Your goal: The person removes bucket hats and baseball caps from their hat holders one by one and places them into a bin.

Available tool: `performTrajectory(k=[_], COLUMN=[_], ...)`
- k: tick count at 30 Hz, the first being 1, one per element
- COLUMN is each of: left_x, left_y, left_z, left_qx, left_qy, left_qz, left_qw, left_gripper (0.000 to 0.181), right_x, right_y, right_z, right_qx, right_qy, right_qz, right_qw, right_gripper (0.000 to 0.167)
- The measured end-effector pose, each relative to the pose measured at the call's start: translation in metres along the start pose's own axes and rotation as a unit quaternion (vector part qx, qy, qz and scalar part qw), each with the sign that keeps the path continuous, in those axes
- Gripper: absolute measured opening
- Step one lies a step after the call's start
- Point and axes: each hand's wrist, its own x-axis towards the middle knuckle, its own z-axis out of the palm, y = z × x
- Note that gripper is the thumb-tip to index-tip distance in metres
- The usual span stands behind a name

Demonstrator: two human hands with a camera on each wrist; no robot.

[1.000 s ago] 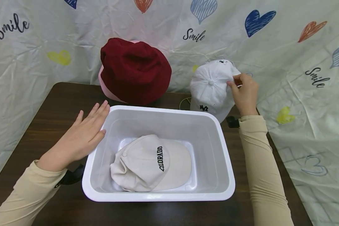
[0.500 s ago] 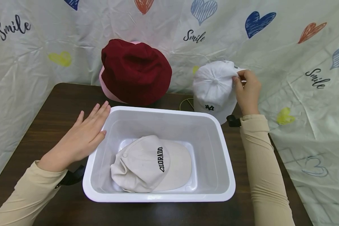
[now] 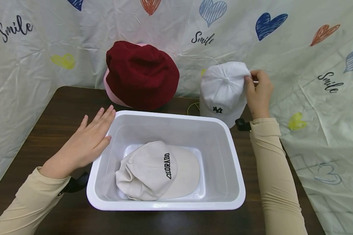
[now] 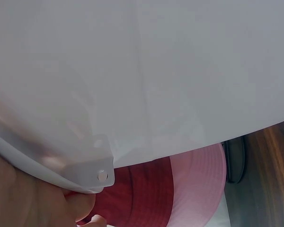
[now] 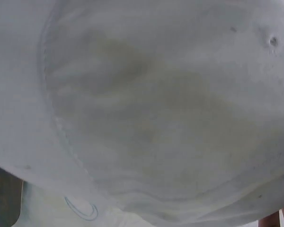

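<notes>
Pinching white cap's [image 3: 222, 91] edge — right hand [image 3: 258, 93]; left hand [image 3: 83, 142], outstretched, at tub's [image 3: 164, 205] rim — room between.

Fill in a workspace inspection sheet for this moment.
Surface: dark wood-grain table.
Job's things: white basin with cream COLORADO cap inside; white cap behind the basin; red hat, pink brim showing beneath.
Clutter: black strap-like item, unidentified, left wrist view.
Hands: left hand rests on basin's left rim; right hand pinches white cap.
Cables: none identified; thin cord-like loop beside white cap.
Surroundings: pale sheet printed with hearts and "Smile".
</notes>
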Motion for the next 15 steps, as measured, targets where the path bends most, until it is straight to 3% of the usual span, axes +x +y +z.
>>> performTrajectory(k=[15], left_x=[0.0], left_y=[0.001], left_z=[-0.001], left_qx=[0.0], left_qy=[0.006], left_qz=[0.004], left_qw=[1.0], left_gripper=[0.063], right_x=[0.007], right_y=[-0.015], right_z=[-0.003], right_qx=[0.026], right_qy=[0.056], right_qz=[-0.007], right_qw=[0.998], right_gripper=[0.02])
